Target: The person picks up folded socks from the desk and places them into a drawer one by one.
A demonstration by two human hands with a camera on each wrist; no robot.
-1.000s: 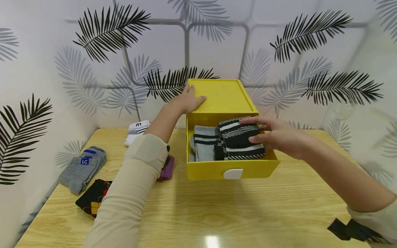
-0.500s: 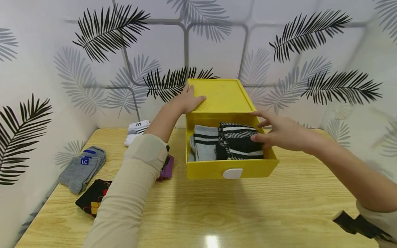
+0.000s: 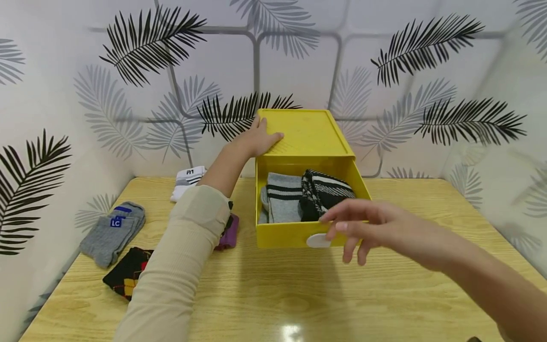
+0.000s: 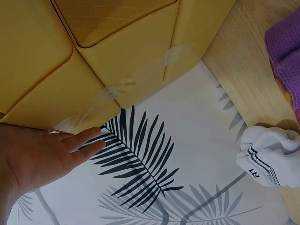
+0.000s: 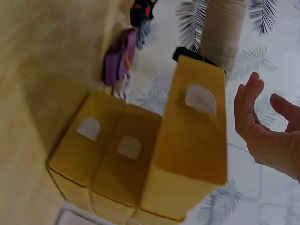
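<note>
Since the earlier head frames, the right hand (image 3: 382, 232) has moved from the drawer's far right corner, above the socks, down to its front right. The left hand (image 3: 258, 141) has stayed on the left edge of the yellow cabinet (image 3: 305, 133). From my remote seat I see its fingers spread and nearly straight, steadying the top without gripping. The right hand's fingers are loosely bent, well parted and holding nothing; in the head view they overlap the drawer front, but I cannot tell whether they touch it.

The yellow drawer (image 3: 279, 235) stands pulled out. Inside, the black-and-white socks (image 3: 331, 187) lie folded on the right, partly behind the right hand, beside the striped grey socks (image 3: 283, 209). On the counter (image 3: 290, 289) to the left are white, plain grey, argyle and purple socks.

I judge the step in hand to be settling the bundle and handling the drawer. To do it well, I would keep the left palm's weight on the cabinet so it cannot slide. I would check that the bundle lies flat and low, since a raised fold could catch on the cabinet's edge. Any push belongs near the white handle (image 3: 317, 241), straight and even, to avoid jamming.
</note>
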